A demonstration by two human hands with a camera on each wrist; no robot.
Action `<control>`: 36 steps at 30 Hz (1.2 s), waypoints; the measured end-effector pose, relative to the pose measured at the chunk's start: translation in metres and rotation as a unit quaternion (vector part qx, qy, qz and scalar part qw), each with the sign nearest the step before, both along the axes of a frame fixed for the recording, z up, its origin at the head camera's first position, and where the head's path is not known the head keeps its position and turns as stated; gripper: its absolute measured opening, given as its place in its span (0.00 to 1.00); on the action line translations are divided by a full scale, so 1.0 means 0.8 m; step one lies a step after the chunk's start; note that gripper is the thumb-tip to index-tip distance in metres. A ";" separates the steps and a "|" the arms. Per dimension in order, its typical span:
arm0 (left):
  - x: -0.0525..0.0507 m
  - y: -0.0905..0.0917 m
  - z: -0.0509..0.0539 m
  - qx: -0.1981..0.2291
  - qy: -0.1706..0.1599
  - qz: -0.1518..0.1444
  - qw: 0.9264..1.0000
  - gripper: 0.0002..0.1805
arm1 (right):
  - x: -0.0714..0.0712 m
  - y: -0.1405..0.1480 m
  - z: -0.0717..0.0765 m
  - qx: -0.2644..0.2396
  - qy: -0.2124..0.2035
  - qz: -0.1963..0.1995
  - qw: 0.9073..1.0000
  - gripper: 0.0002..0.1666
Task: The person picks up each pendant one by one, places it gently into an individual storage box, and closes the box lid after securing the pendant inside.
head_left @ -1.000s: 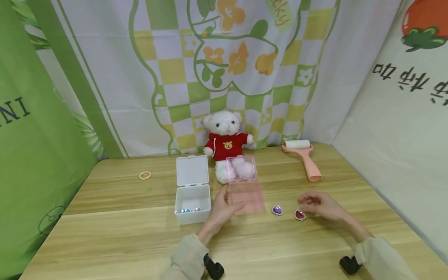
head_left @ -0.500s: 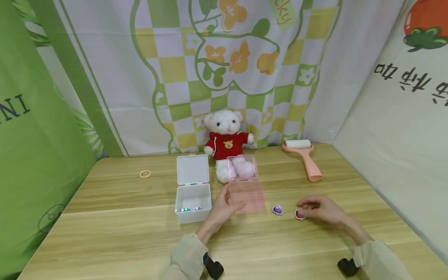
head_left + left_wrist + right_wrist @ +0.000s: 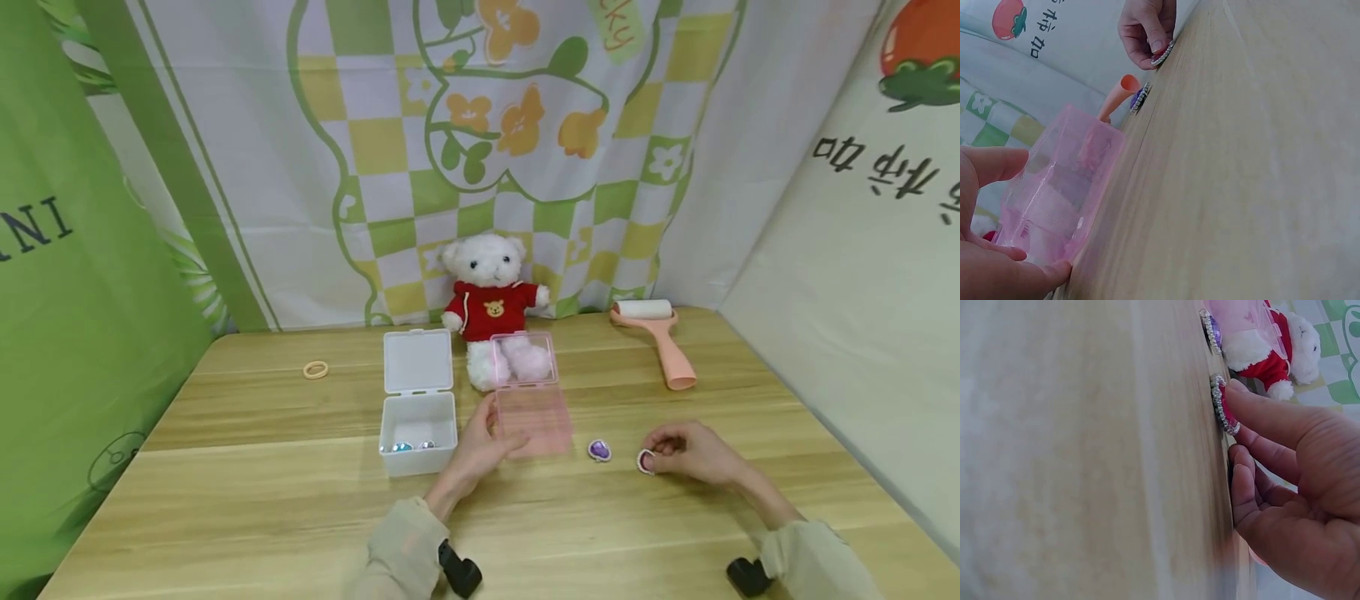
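Observation:
My right hand [image 3: 693, 452] pinches a red gem with a silver beaded rim [image 3: 1225, 406] low over the table; its thumb covers part of the red face. Left of it a purple heart-shaped gem [image 3: 599, 451] with a similar rim lies flat. My left hand [image 3: 478, 446] holds the near left side of a clear pink box [image 3: 534, 421], thumb and fingers set around it. The box's lid [image 3: 525, 358] stands up at the back. Beside that hand is a white box [image 3: 418, 417], lid raised, with a few gems [image 3: 403, 447] inside.
A white teddy bear [image 3: 491, 310] in a red hoodie sits behind the pink box against the curtain. A pink-handled lint roller [image 3: 663, 342] lies at the back right, and a small yellowish ring [image 3: 316, 369] at the back left. Cloth walls border the wooden table [image 3: 247, 500].
My right thumb and fingers have come down onto the red gem and taken hold of it, tilting it slightly. My left hand has stayed at the pink box. The head view has shifted a little.

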State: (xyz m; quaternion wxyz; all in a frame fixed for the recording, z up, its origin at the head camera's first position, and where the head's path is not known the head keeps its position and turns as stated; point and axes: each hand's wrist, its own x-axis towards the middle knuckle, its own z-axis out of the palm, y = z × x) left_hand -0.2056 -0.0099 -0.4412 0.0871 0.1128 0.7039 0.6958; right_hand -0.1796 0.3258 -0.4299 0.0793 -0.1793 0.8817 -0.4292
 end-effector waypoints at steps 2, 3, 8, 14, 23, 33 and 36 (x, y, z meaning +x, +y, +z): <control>0.000 0.000 0.001 -0.002 -0.001 0.003 1.000 0.45 | 0.000 0.001 0.001 -0.006 -0.004 0.007 1.000 0.11; 0.000 0.000 0.001 -0.003 -0.002 0.005 1.000 0.45 | 0.000 0.001 0.002 -0.011 -0.008 0.011 1.000 0.11; 0.000 0.001 -0.001 0.001 0.004 0.002 1.000 0.45 | 0.000 0.004 0.003 -0.020 -0.024 0.025 0.999 0.09; 0.000 0.000 -0.001 0.002 0.005 -0.001 1.000 0.44 | 0.000 0.005 0.004 -0.001 -0.018 0.035 0.999 0.08; 0.000 -0.001 0.002 -0.005 -0.003 -0.003 1.000 0.44 | -0.001 0.007 0.008 -0.009 -0.045 0.014 0.999 0.10; -0.001 0.000 -0.004 0.002 0.003 -0.002 1.000 0.45 | -0.010 -0.005 0.020 -0.054 -0.092 -0.034 0.994 0.18; -0.001 0.000 -0.003 0.000 0.003 0.000 1.000 0.45 | -0.012 -0.011 0.022 -0.062 -0.087 -0.044 0.993 0.18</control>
